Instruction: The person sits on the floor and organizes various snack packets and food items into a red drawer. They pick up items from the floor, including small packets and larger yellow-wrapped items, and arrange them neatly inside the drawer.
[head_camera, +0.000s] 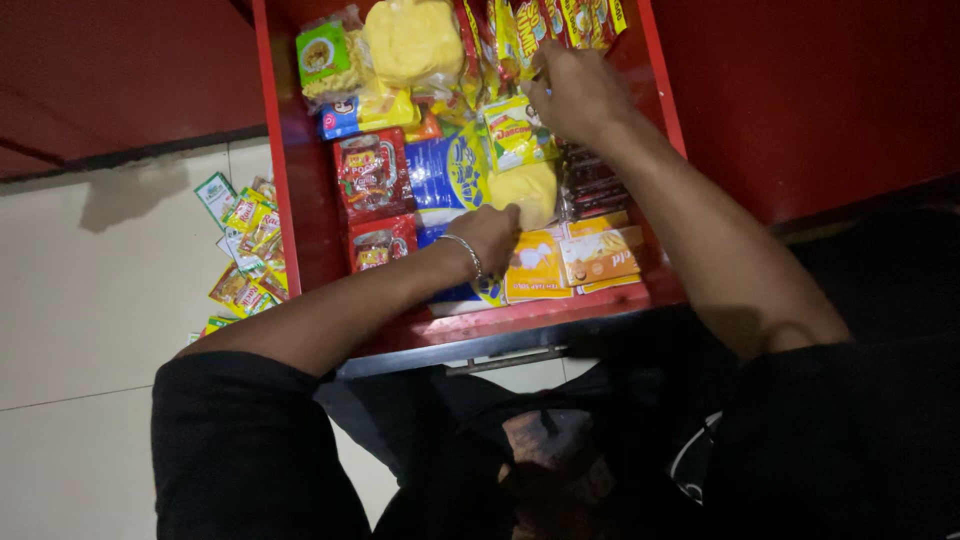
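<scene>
head view: a red drawer (300, 200) fills the upper middle of the frame, packed with snack and noodle packets. the left hand (490, 235) sits in the lower middle of the drawer, fingers curled narrow and pressing on a pale yellow packet (530, 190) that lies just up and to the right of its knuckles, touching them; whether it truly grips the packet cannot be told. the packet's long side runs roughly left to right across the drawer. the right hand (575, 90) is higher, near the top centre, closed narrow over the tops of the upright yellow-and-red packets (520, 30) at the back row, apart from the pale yellow packet, so the left hand is the nearer one. a loose heap of small sachets (248, 250) lies on the floor at the left, outside the drawer wall.
</scene>
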